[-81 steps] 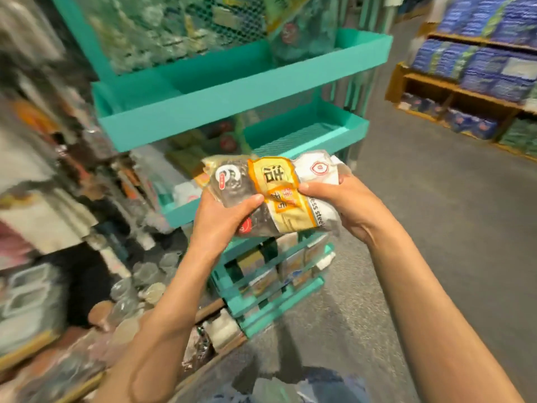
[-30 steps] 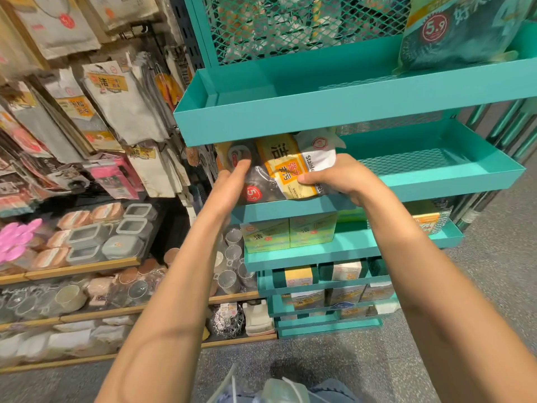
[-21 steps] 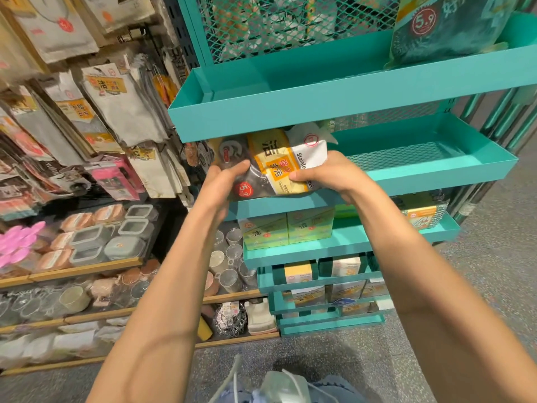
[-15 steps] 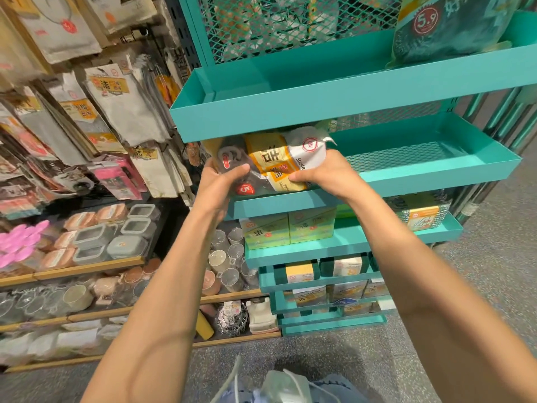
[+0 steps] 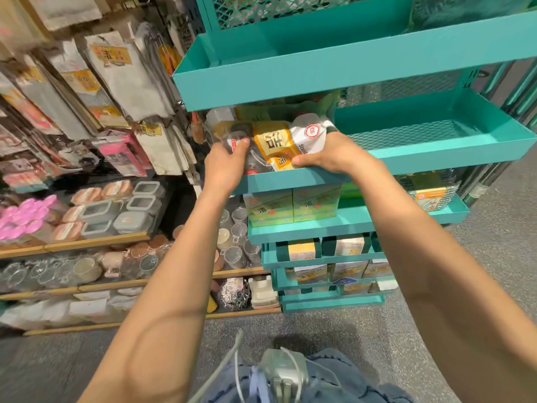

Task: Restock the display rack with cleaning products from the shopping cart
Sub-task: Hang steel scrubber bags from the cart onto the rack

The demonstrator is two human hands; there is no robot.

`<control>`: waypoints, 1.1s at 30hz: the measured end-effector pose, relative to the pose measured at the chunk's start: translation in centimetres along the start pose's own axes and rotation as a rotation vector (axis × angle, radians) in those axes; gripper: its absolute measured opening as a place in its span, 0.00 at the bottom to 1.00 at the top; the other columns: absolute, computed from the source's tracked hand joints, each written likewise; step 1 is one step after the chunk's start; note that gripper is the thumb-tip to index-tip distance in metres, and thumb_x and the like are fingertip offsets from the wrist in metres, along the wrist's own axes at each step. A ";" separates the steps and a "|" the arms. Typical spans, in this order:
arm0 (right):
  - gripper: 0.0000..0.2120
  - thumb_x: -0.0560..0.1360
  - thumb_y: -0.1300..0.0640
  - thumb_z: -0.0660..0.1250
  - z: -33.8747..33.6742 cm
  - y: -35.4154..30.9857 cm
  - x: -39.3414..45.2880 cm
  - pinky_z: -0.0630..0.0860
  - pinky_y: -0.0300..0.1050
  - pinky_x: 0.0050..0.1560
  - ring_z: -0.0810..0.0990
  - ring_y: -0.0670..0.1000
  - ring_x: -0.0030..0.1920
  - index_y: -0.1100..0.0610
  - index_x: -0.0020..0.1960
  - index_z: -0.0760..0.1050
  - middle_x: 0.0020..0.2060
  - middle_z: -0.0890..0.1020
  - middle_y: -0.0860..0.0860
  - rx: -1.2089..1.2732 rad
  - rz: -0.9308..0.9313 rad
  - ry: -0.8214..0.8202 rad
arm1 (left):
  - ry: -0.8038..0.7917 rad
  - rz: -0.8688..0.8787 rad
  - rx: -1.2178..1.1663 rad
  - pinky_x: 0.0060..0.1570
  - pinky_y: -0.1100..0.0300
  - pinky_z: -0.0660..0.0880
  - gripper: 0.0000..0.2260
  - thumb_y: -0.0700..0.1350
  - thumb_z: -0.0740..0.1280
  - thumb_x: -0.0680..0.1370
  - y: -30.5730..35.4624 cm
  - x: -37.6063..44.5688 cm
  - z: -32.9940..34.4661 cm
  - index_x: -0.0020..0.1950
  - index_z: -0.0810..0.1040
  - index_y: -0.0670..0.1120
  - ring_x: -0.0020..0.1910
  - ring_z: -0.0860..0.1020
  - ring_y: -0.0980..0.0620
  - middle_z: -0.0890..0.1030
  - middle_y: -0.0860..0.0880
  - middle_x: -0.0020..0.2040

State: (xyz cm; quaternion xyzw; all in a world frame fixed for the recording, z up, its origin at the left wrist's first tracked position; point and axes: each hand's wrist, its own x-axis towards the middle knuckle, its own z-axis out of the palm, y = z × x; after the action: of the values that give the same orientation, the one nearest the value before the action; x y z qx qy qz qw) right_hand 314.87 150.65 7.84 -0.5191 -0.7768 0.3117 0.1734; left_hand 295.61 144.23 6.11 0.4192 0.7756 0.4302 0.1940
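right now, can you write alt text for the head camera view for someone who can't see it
Both hands, left hand and right hand, hold a yellow and white packet at the front edge of a teal rack shelf, under the shelf above. Green boxes sit on the shelf below; hanging packs and food containers fill the left.

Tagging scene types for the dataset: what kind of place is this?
Most likely a household-goods retail store. A teal display rack has tiered shelves of boxed products, packaged goods hang on the wall to the left, and both hands, left hand and right hand, set a packaged scrubber bag on a shelf.
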 end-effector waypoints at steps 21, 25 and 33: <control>0.10 0.76 0.63 0.57 -1.1 6.8 -14.7 0.72 0.50 0.49 0.77 0.62 0.52 0.64 0.49 0.76 0.49 0.80 0.63 -0.240 0.510 0.619 | -0.339 0.798 0.237 0.44 0.55 0.62 0.04 0.38 0.63 0.77 4.1 -11.0 8.6 0.44 0.74 0.38 0.46 0.73 0.40 0.77 0.39 0.43; 0.09 0.77 0.61 0.57 1.2 7.7 -22.0 0.70 0.52 0.47 0.77 0.64 0.50 0.65 0.48 0.75 0.48 0.80 0.64 -0.197 0.747 0.728 | -0.582 0.903 0.272 0.44 0.54 0.61 0.04 0.38 0.63 0.76 4.5 -14.3 11.3 0.44 0.74 0.38 0.47 0.74 0.40 0.77 0.38 0.45; 0.09 0.77 0.61 0.58 4.9 6.9 -41.1 0.73 0.51 0.48 0.76 0.61 0.51 0.65 0.46 0.75 0.47 0.80 0.62 -0.199 1.199 1.013 | -1.048 1.345 0.094 0.47 0.52 0.63 0.06 0.38 0.61 0.78 7.3 -31.1 13.9 0.46 0.76 0.36 0.49 0.75 0.37 0.79 0.36 0.47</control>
State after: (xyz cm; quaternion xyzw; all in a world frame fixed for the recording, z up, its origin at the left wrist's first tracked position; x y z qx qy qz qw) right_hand 333.23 113.36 1.82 -0.9410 -0.2152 0.0065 0.2611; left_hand 326.14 127.83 2.61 0.9430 0.1890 0.1718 0.2135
